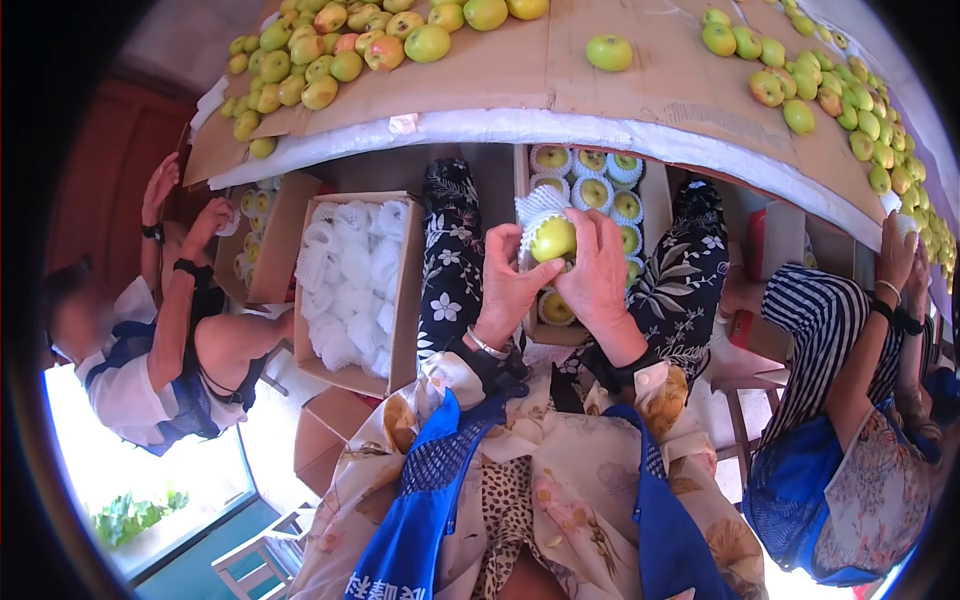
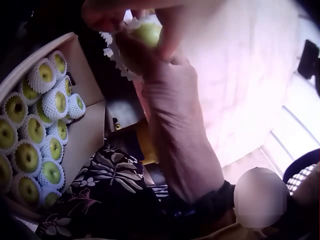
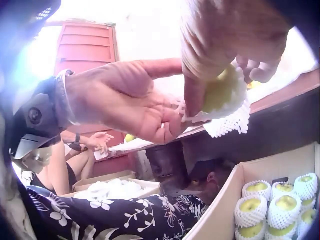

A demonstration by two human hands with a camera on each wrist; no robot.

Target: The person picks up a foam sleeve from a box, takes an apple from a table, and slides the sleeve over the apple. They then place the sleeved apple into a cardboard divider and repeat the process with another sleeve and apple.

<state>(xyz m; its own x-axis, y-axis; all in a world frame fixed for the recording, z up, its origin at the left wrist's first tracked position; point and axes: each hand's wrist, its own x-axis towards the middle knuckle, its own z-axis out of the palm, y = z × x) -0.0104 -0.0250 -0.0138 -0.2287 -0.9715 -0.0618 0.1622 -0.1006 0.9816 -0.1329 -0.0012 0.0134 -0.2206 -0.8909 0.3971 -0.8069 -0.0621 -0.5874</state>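
Right hand (image 1: 600, 277) grips a green apple (image 1: 553, 240), partly sleeved in a foam net (image 1: 540, 203); left hand (image 1: 510, 285) pinches the net's near edge. Advisable: steady the fruit, draw the net evenly (thin mesh may tear). Beneath it, the carton (image 1: 655, 208) holds sleeved apples (image 1: 594, 193); loose nets (image 1: 350, 272) fill the box (image 1: 404, 312) at left.

A blue vest (image 1: 418, 515) covers a cream floral shirt (image 1: 590, 480) — with black wrist straps (image 1: 632, 370) and black flowered trousers (image 1: 447, 275).

Hd vw above hands (image 1: 598, 278); wrist vws nr.
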